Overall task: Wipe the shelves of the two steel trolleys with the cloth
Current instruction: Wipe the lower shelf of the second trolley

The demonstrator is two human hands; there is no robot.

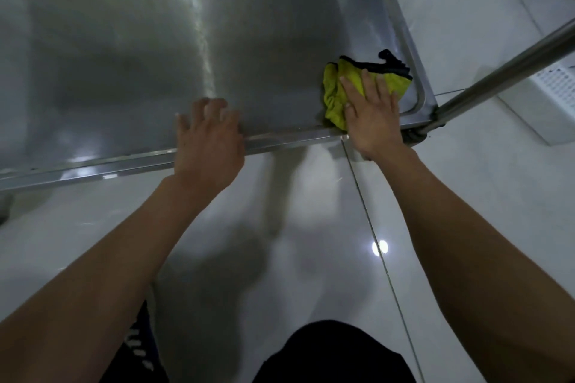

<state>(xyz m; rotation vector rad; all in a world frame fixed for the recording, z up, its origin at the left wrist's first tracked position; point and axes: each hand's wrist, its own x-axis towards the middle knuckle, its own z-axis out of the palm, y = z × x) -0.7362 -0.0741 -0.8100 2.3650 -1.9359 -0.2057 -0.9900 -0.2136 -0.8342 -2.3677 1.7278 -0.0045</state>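
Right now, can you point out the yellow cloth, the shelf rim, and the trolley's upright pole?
yellow cloth [334, 93]: head view, on its bunched left fold.
shelf rim [130, 162]: head view, on the near front edge.
upright pole [504, 68]: head view, midway along the steel tube.

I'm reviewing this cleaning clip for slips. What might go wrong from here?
The cloth is bunched in the shelf's right front corner, so the right hand may knock the upright pole. The left hand rests on the front rim; leaning there could roll the trolley.
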